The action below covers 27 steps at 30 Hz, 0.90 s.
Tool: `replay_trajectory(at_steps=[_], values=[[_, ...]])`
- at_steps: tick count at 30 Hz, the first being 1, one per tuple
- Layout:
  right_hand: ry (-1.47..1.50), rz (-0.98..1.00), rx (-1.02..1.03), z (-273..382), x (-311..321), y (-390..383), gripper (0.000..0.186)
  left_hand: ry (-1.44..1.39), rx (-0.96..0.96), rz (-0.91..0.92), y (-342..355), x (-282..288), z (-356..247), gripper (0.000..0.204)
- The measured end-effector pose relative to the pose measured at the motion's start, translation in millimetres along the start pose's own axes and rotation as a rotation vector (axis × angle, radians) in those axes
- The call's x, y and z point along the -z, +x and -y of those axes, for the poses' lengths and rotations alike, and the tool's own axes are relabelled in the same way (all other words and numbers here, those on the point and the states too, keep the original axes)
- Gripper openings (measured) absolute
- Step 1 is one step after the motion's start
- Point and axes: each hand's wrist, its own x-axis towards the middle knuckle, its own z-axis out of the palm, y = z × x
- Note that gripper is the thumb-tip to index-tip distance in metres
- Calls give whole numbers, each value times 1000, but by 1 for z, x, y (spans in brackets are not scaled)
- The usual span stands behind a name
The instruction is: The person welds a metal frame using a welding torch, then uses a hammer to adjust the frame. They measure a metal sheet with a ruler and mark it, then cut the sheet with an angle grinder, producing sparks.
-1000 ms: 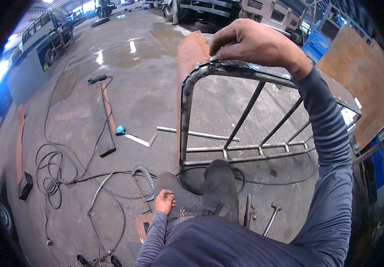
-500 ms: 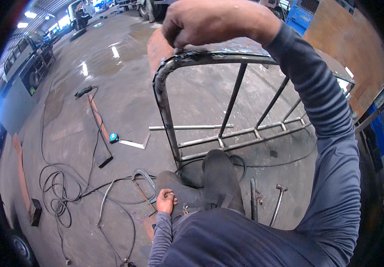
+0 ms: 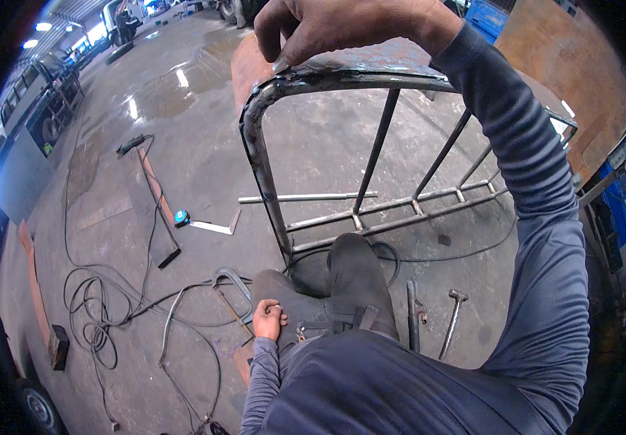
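The view has shifted; bare right hand [image 3: 360, 27], hold unclear, at bent grey steel-tube frame [image 3: 262, 163]; bare left hand [image 3: 269, 320] curled closed.

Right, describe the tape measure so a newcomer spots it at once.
From the frame, go left past the loose tube to the L-shaped square. The tape measure sits at the square's left end, its small blue body setting it apart from the silvery square.

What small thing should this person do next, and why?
Perhaps raise the left hand to steady the metal frame: that hand lies loosely curled at the left thigh, while only the right hand is up at the frame's top corner.
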Motion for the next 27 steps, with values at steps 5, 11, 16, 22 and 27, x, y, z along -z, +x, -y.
replay_trajectory(at_steps=[5,11,16,22,27], values=[[32,2,-51,1,-2,-1,27,-2,8,4,-1,-2,-4,20],[21,36,-41,1,-2,4,26,14,2,-1,-3,-2,-8,20],[-36,7,-19,-3,-4,13,24,16,-2,-14,-1,4,-2,20],[8,-217,-90,3,3,20,25,-32,15,1,0,-2,-5,19],[101,-3,6,-9,-2,13,26,-56,26,-9,1,7,0,19]])
